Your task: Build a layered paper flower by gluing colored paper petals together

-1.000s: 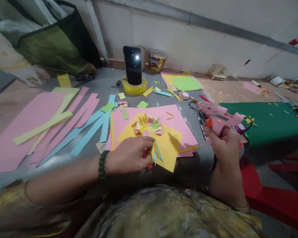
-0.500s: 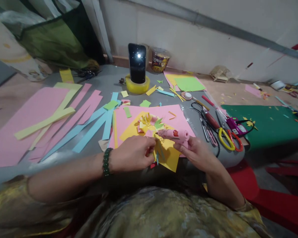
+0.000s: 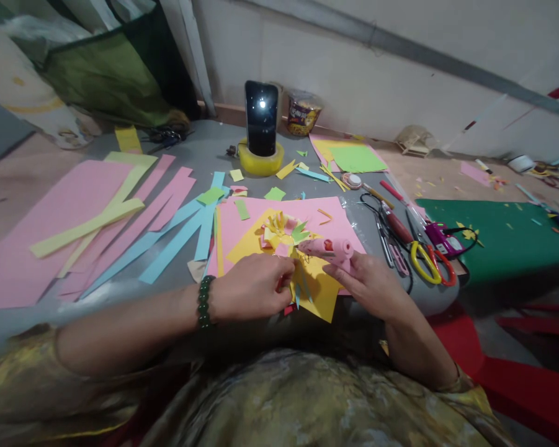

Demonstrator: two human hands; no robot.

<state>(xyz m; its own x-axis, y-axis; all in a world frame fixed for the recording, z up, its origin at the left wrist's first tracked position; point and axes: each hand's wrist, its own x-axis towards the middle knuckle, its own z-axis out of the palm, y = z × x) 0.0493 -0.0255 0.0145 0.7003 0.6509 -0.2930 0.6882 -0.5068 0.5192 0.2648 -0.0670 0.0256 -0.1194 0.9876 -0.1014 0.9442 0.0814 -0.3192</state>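
Note:
My right hand (image 3: 372,282) is wrapped round the grip of a pink glue gun (image 3: 330,249), its nozzle aimed left. My left hand (image 3: 255,285), with a green bead bracelet (image 3: 205,302) at the wrist, is closed beside the nozzle; what its fingers pinch is hidden. Just beyond it lies a yellow and pink paper flower (image 3: 277,231) with green leaf-like pieces (image 3: 300,232). Under the flower are a yellow paper sheet (image 3: 324,298) and a larger pink sheet (image 3: 337,208). Thin blue strips (image 3: 298,292) stick out near my left fingertips.
Paper strips (image 3: 172,223) in pink, blue and yellow spread at the left. A phone (image 3: 261,118) stands in a yellow tape roll (image 3: 260,162) by a noodle cup (image 3: 303,113). Right of the sheets lie yellow-handled scissors (image 3: 425,264), a red-handled tool (image 3: 398,225) and a purple device (image 3: 444,241).
The view has shifted slightly. Both hands and the glue gun keep nearly the same position over the paper, with the nozzle still close to my left fingers.

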